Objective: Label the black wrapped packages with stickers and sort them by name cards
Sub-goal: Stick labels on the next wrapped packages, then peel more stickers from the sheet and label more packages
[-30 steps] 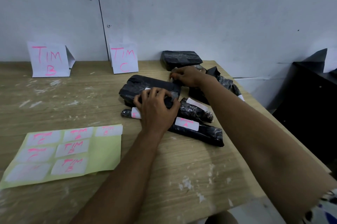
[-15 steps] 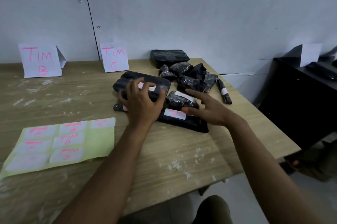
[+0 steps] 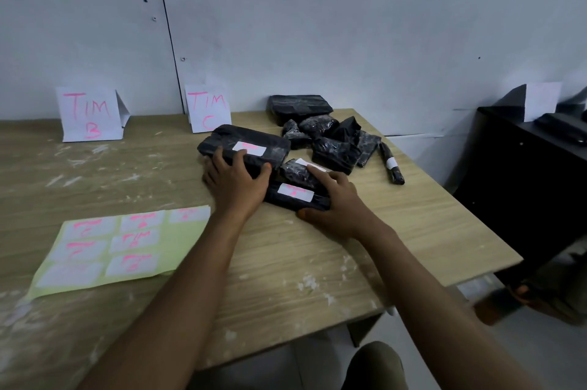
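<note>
Since a moment ago my right hand (image 3: 341, 205) dropped onto the long labelled package (image 3: 295, 197), gripping its end. Left hand (image 3: 236, 181) grips the big flat package (image 3: 244, 148); bare table (image 3: 413, 231) stretches rightward to its edge.

black wrapped packages (image 3: 330, 148) clustered, some stickered (image 3: 295, 193)

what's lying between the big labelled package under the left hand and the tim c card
Nothing visible: the large flat package gripped by the left hand lies just before the TIM C card, bare table between.
</note>
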